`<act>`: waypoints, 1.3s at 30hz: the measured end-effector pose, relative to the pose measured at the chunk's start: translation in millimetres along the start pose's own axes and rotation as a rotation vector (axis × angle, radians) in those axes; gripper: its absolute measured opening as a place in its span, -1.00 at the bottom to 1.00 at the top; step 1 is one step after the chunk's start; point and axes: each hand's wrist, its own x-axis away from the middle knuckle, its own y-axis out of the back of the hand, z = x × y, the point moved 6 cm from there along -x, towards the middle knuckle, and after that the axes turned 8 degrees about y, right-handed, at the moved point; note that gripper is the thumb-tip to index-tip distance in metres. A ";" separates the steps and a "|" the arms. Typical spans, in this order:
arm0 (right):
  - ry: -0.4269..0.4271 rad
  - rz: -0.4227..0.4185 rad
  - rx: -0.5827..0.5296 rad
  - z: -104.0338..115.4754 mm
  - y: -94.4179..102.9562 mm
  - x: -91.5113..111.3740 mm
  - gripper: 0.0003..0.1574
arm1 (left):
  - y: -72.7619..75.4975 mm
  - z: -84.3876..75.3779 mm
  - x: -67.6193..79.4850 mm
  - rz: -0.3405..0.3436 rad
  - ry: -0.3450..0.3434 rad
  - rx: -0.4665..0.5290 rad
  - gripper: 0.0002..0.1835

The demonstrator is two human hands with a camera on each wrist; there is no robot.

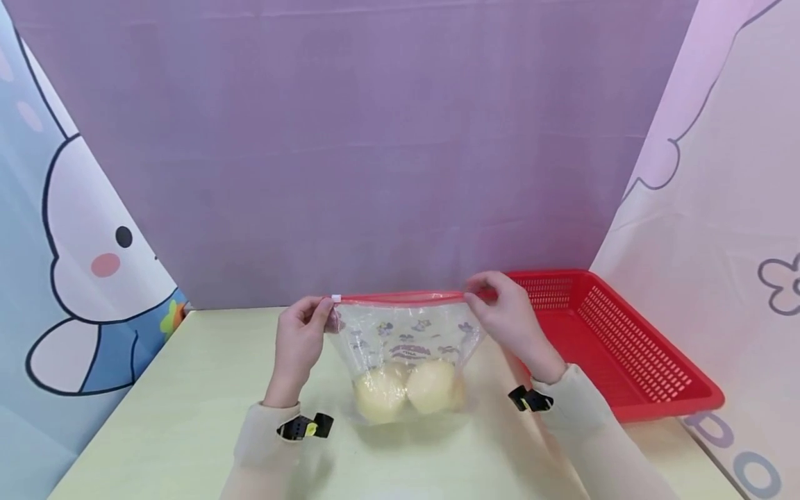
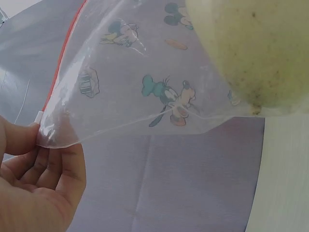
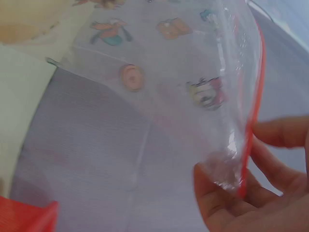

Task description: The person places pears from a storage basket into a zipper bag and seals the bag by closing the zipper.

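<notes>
A clear slider zip bag printed with cartoon figures hangs upright between both hands, its red zip strip along the top. In it, round, pale yellow fruits with small brown specks lie side by side at the bottom. My left hand pinches the bag's top left corner between thumb and fingers, right by the white slider. At the opposite top corner, my right hand pinches the red strip. Along the middle of the mouth, the two red edges stand slightly apart.
A red plastic basket with slotted walls stands on the right of the pale yellow table, just beyond the right forearm. A purple cloth backdrop rises behind the table, with printed panels at either side.
</notes>
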 end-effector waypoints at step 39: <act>0.164 0.318 -0.027 106.6 -127.7 -43.2 -0.79 | -9.0 -23.8 15.6 -0.003 -0.208 -0.045 -0.82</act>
